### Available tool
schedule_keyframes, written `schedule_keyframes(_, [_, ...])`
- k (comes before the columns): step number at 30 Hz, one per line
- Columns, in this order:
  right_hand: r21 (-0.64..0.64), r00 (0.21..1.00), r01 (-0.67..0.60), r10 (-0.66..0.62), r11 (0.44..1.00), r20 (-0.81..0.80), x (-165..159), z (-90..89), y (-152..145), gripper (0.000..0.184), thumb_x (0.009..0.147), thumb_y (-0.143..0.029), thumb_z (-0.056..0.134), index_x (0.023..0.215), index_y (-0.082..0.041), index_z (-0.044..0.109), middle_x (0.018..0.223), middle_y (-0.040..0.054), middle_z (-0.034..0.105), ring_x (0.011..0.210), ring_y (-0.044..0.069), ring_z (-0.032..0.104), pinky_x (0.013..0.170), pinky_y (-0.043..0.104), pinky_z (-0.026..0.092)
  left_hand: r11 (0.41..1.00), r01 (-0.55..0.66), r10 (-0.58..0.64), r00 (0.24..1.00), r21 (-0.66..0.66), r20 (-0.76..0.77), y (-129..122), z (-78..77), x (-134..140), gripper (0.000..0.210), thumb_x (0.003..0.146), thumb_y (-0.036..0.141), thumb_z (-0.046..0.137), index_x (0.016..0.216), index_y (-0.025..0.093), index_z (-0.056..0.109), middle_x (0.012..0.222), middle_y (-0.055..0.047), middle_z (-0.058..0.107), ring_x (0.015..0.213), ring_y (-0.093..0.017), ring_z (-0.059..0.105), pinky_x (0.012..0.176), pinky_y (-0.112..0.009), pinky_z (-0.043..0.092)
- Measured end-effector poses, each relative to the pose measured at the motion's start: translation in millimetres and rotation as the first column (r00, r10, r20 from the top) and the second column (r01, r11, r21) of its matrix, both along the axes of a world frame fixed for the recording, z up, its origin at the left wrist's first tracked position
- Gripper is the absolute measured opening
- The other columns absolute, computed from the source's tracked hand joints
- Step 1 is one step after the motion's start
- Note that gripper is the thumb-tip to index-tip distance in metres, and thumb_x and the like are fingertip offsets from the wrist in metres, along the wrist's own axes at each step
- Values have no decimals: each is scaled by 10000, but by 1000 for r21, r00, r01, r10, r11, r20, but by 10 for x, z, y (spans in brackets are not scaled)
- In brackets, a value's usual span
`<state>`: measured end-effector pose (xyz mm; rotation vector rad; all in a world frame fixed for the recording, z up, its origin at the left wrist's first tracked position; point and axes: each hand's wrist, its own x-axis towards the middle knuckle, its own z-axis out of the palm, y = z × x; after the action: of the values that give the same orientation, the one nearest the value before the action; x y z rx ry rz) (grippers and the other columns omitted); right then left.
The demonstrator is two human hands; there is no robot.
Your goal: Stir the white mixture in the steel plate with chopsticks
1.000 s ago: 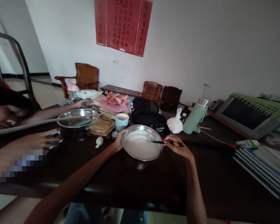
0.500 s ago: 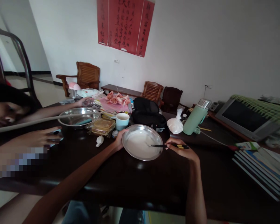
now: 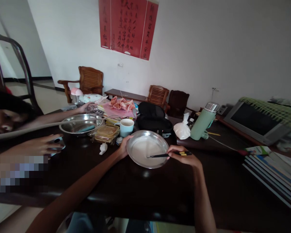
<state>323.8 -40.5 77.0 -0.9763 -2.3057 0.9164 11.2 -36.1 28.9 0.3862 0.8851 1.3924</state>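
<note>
Head view, the only one. Metal basin (image 3: 149, 133) sits on the dark table (image 3: 135, 194), in front of the wearer, holding white liquid (image 3: 142, 149). Left hand (image 3: 124, 148) at its left rim, fingers curled over the edge, gripping it; no clear shift there over the last second. Right hand (image 3: 181, 155) on the opposite side, fingers pinched closed around a dark utensil (image 3: 158, 155) with yellow bands near its back end.

Main change: the utensil. Half a second ago its tip lay further right, toward the middle of the liquid; now it points nearer the wearer and further left. Right hand has moved with it, fingers now close by the right rim. Whether the tip is dipped in or just above the liquid, cannot tell. Mug (image 3: 126, 128), knotted white bag (image 3: 181, 130) and green flask (image 3: 202, 124) all in their same places. Another person's hand (image 3: 40, 145), well to the left, holds a phone-like object (image 3: 57, 146), much as before.

Writing: red poster (image 3: 128, 29) on the wall, black brushed characters in columns; 富貴平安 legible in the right-hand one, the left-hand column blurred. Green-and-white packet (image 3: 258, 150) by the book stack (image 3: 269, 181): print too small to read.
</note>
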Motion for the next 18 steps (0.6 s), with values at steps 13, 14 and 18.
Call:
schedule_keyframes(13, [-39, 1000, -2, 2, 999, 17, 35, 13, 27, 242, 983, -464, 628, 926, -242, 707, 867, 34, 808, 893, 260, 759, 872, 374, 577, 1000, 25, -25, 1000, 4, 14, 18, -22, -13, 142, 871, 209, 666, 781, 130, 742, 635, -48, 716, 560, -178, 624, 626, -268, 482])
schedule_keyframes(14, [-35, 1000, -17, 18, 999, 12, -40, -3, 21, 236, 982, -459, 627, 936, -243, 710, 898, 36, 812, 917, 261, 760, 885, 375, 579, 1000, 29, -29, 999, 6, 15, 12, -15, -11, 161, 886, 207, 650, 790, 122, 746, 638, -48, 717, 569, -181, 627, 637, -270, 484])
schedule_keyframes(18, [79, 998, 62, -61, 995, -23, -123, -27, 21, 217, 976, -453, 625, 961, -251, 702, 974, 28, 798, 973, 262, 747, 911, 374, 574, 999, 39, -39, 999, 0, -4, -2, 0, -4, 236, 955, 221, 577, 836, 105, 744, 667, -44, 725, 627, -193, 649, 683, -276, 497])
